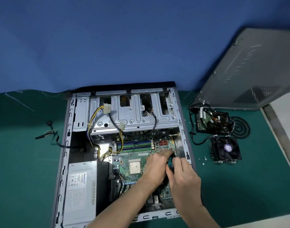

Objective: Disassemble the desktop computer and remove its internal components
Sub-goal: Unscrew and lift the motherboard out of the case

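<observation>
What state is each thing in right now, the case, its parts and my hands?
Computer case: lying flat, side open.
Side panel: off, propped up right of the case.
Cooler fan: removed, on the mat.
Hard drive: removed, on the mat.
Processor: uncovered, in its socket.
Memory sticks: seated.
Power supply: in the case.
Left hand: fingers stretched over the motherboard.
Right hand: curled round a dark handle.

Just 2 bare hands here tbh: left hand (pixel 155 169) w/ bare left forearm (pixel 124 204), right hand (pixel 184 180) w/ bare right forearm (pixel 205 216), both uncovered to where the view cuts off. Slim fingers, knuckles showing. Nails too blurry imo.
</observation>
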A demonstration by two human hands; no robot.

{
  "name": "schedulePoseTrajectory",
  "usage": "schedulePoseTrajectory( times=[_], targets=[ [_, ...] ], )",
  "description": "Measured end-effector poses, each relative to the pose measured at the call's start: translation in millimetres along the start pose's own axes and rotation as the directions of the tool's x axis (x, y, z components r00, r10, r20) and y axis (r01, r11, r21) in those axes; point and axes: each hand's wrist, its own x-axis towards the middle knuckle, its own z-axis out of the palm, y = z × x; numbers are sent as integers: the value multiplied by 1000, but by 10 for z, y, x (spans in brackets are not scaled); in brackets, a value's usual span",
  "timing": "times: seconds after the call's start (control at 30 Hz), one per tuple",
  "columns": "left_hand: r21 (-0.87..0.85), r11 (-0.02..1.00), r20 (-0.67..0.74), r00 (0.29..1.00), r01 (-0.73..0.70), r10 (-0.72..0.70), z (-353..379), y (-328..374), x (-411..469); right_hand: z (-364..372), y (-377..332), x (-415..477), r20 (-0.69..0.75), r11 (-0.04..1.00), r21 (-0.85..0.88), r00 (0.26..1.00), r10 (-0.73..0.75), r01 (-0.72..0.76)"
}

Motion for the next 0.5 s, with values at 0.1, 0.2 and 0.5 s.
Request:
schedulePoseTrajectory(
  times=[0.1,0.2,0.5],
  targets=[
    [16,1000,12,1000,16,-16,4,-12,15,7,-2,10,-20,1000,-10,1000,-1,1],
    [10,1000,9,1000,25,-25,7,-15,20,15,-1,14,-38,1000,-19,999,-2,1],
    [-41,999,7,1000,21,-20,-10,-7,19,4,0,37,-46,1000,-17,999,5,-6]
  ],
)
